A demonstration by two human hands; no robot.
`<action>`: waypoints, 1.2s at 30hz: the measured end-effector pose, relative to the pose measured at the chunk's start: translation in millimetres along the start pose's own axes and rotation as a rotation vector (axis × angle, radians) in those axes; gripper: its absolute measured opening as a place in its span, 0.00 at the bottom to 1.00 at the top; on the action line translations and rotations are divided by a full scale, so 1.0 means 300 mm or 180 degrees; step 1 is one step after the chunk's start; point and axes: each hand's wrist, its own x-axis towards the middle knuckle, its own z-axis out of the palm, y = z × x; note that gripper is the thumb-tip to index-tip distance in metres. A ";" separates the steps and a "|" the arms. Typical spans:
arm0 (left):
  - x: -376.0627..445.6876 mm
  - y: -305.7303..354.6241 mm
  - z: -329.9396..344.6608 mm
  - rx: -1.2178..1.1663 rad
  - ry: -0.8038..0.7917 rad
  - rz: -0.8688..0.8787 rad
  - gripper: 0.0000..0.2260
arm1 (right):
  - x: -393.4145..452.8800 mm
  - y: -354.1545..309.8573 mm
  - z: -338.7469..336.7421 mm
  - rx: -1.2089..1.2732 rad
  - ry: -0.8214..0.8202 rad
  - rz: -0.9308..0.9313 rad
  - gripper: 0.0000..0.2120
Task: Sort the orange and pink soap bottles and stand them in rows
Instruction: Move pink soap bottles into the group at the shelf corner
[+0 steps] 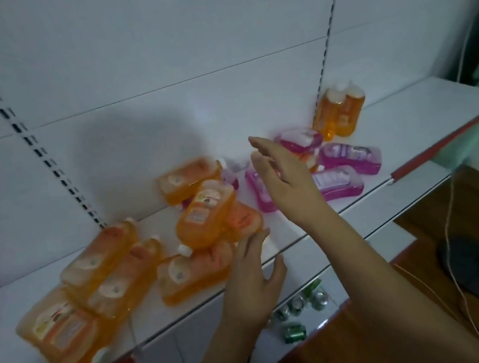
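A single head-worn wide-angle camera is looking forward and down, from close in front of the shelf point(314, 229). It is tilting, so the shelf's front edge is running from lower left to upper right. The white back panel point(152, 40) is filling the upper half, and the picture is looking somewhat blurred, perhaps from head motion.

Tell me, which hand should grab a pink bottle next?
The right hand, probably. It is open and hovers right over the lying pink bottles. The left hand is lower, beside the heap of orange bottles, so it suits those better.
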 end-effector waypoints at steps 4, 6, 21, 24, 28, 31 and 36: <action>0.184 0.088 0.249 0.0146 -0.0077 -0.0126 0.22 | 0.135 0.250 -0.242 -0.0167 0.0142 0.0151 0.22; 0.261 0.116 0.345 0.0132 -0.0113 -0.0288 0.21 | 0.186 0.374 -0.335 -0.0216 0.0232 0.0288 0.22; 0.556 0.135 0.458 -0.2254 0.0185 -0.2728 0.04 | 0.140 0.921 -0.476 -0.1655 -0.1567 0.0160 0.48; 0.590 0.165 0.448 -0.2790 0.0197 -0.2926 0.07 | 0.124 0.929 -0.472 -0.1477 -0.1352 0.0055 0.44; 0.575 0.176 0.426 -0.3014 0.0076 -0.2734 0.09 | 0.093 0.926 -0.478 -0.1153 -0.1122 -0.0243 0.44; 0.553 0.191 0.426 -0.3422 -0.0028 -0.2419 0.12 | 0.078 0.879 -0.495 -0.0974 -0.0973 -0.0411 0.44; 0.547 0.208 0.401 -0.3685 0.0220 -0.2038 0.18 | 0.103 0.730 -0.517 -0.0147 -0.0815 0.0120 0.35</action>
